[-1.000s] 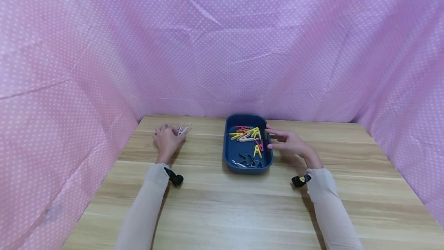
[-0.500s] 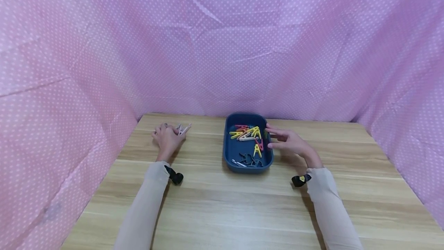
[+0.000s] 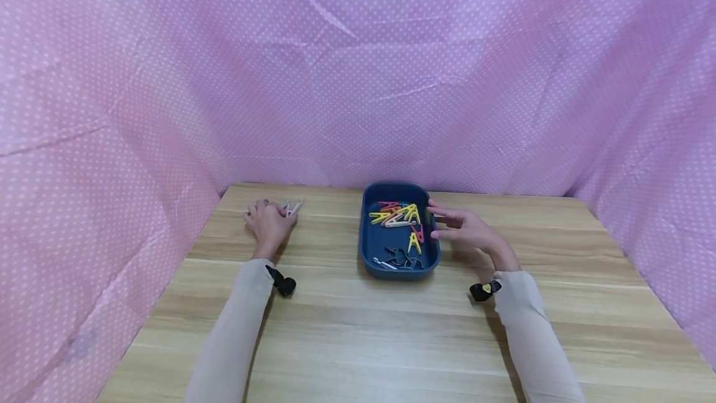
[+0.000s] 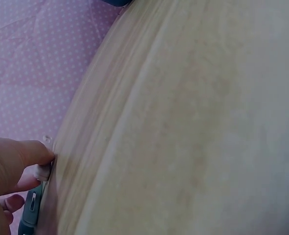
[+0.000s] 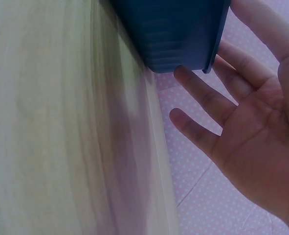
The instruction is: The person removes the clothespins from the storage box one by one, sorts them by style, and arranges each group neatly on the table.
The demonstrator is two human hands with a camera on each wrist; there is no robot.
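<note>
At the far left of the table my left hand (image 3: 268, 226) pinches a pale clothespin (image 3: 294, 208) between thumb and fingers. In the left wrist view a dark green clip (image 4: 32, 208) lies beside the fingers on the wood. A dark blue bin (image 3: 386, 273) stands at mid-table. Yellow clothespins (image 3: 381, 218), a white clothespin (image 3: 398, 222) and a red clothespin (image 3: 418, 233) are among several inside it. Dark clips (image 3: 398, 257) lie at its near end. My right hand (image 3: 470, 227) rests its spread, mostly straight fingers against the bin's right side.
The wooden table (image 3: 347, 341) spreads out around the bin. A pink dotted curtain (image 3: 358, 79) hangs behind the table and along both sides. Black wrist cameras sit on both cuffs, near the tabletop.
The pale clothespin in my left hand has shifted slightly left and in towards the fingers. The right hand and the bin have stayed almost still.
</note>
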